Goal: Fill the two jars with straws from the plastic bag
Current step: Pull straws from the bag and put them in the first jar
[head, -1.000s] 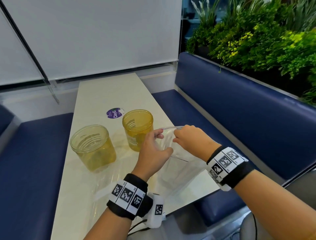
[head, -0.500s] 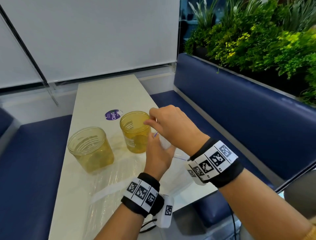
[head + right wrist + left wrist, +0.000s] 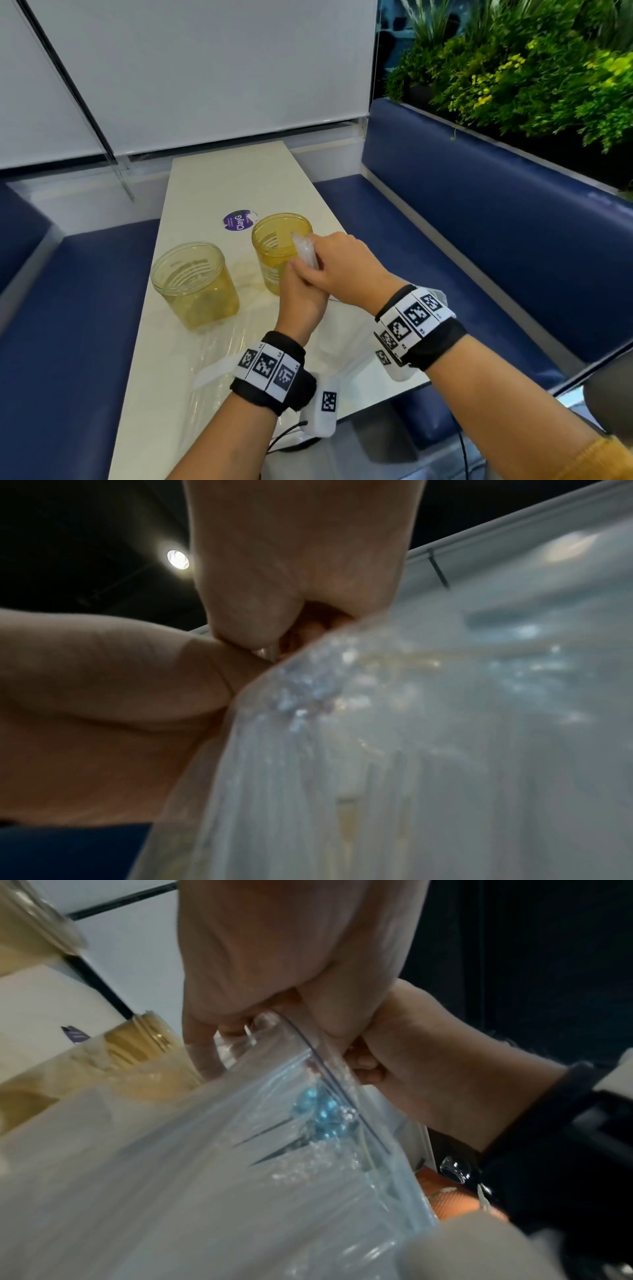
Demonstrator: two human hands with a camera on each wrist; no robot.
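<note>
Two amber plastic jars stand open on the white table [image 3: 239, 178]: the left jar [image 3: 195, 284] and the right jar [image 3: 281, 246]. A clear plastic bag [image 3: 219, 353] lies on the near part of the table, its mouth raised. My left hand [image 3: 301, 298] grips the bag's mouth edge [image 3: 315, 1047]. Crossed over it, my right hand [image 3: 342, 267] grips a bundle of pale straws [image 3: 303, 253] whose tip pokes out in front of the right jar. Blue straw ends [image 3: 322, 1110] show inside the bag [image 3: 240, 1177]. In the right wrist view the bag [image 3: 445, 750] hides the straws.
A purple round sticker [image 3: 239, 221] lies behind the jars. Blue bench seats run along the table's left [image 3: 85, 308] and right [image 3: 479, 240]. Green plants [image 3: 531, 68] stand behind the right bench. A white blind hangs at the table's far end.
My right hand left the bag's mouth, rose, and crossed over my left hand, now gripping straws by the right jar. My left hand kept hold of the bag and shifted slightly right.
</note>
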